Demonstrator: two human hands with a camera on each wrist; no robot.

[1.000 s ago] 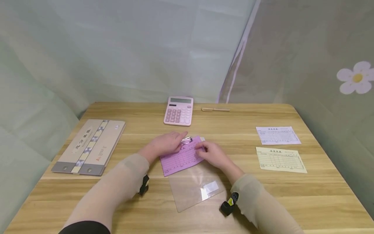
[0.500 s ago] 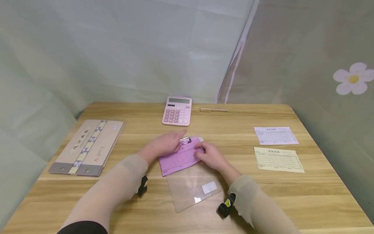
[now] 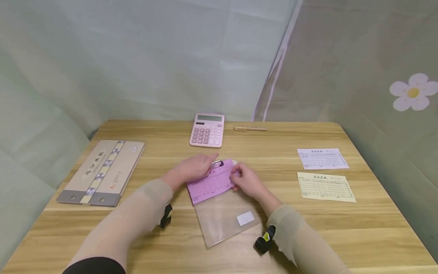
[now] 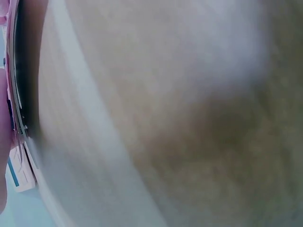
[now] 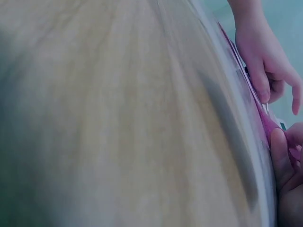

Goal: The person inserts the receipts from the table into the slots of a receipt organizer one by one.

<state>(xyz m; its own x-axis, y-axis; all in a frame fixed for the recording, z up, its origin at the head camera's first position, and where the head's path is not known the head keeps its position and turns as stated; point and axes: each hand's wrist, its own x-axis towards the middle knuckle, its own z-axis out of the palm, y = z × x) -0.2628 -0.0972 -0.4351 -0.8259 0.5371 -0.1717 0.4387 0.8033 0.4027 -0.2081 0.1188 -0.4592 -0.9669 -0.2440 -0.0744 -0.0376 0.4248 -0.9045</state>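
Note:
A pink printed slip (image 3: pixel 208 188) lies across the upper part of a clear clipboard (image 3: pixel 219 220), tilted on the table. Beside the slip's top edge shows the metal clip (image 3: pixel 217 164). My left hand (image 3: pixel 187 168) grips at the clip, its thumb down by the slip and index finger reaching past; its palm side is hidden. With thumb and fingertips, my right hand (image 3: pixel 250 180) pinches the slip's right edge. In the right wrist view, the pink slip (image 5: pixel 268 126) bends up between the right thumb and fingers, below the left hand (image 5: pixel 261 49).
Behind the clipboard are a pink calculator (image 3: pixel 207 130) and a pen (image 3: pixel 250 128). A beige folder (image 3: pixel 102 172) lies at left. A bluish-white slip (image 3: pixel 323 158) and a yellow slip (image 3: pixel 326 187) lie at right. A curtain (image 3: pixel 164 61) hangs behind the table.
The pink slip's lower left corner has moved slightly up and right on the clipboard, with my right fingers at its edge. My left hand stays at the clip. The glare on the clipboard has faded.

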